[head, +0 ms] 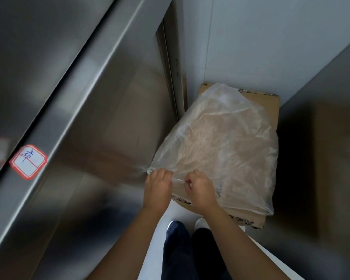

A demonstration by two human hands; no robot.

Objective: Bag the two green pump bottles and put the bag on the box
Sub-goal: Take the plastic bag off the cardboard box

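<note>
Over cardboard box (269,110), hands pinch crinkly, seemingly empty bag (220,138).

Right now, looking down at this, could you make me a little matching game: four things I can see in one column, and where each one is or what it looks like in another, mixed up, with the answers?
Things:
1. clear plastic bag
2. cardboard box
3. red-bordered sticker
4. left hand

Descriptions:
A. stuck on the steel rail at far left, with handwriting on it
B. lying on the box, see-through and crinkled
C. pinching the bag's near left corner
D. brown, on the floor between metal cabinets

Pairs: 1-B, 2-D, 3-A, 4-C
</note>
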